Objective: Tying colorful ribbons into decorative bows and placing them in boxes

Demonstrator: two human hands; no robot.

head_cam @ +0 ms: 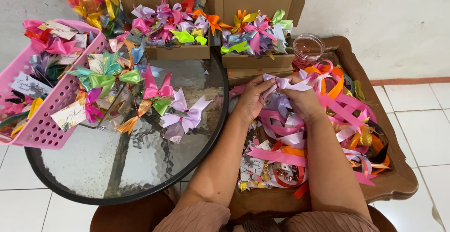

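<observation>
With my left hand [253,97] and right hand [303,101] both grasping a pale lilac ribbon [287,83] between them, I am folding its loops; next, I think, it needs tying at the middle.

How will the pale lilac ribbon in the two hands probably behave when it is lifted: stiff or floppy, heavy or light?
The pale lilac ribbon would probably be floppy: it bends and folds between the left hand and the right hand. It is likely very light, being a thin strip. Its glossy surface may make it somewhat slippery.
</observation>
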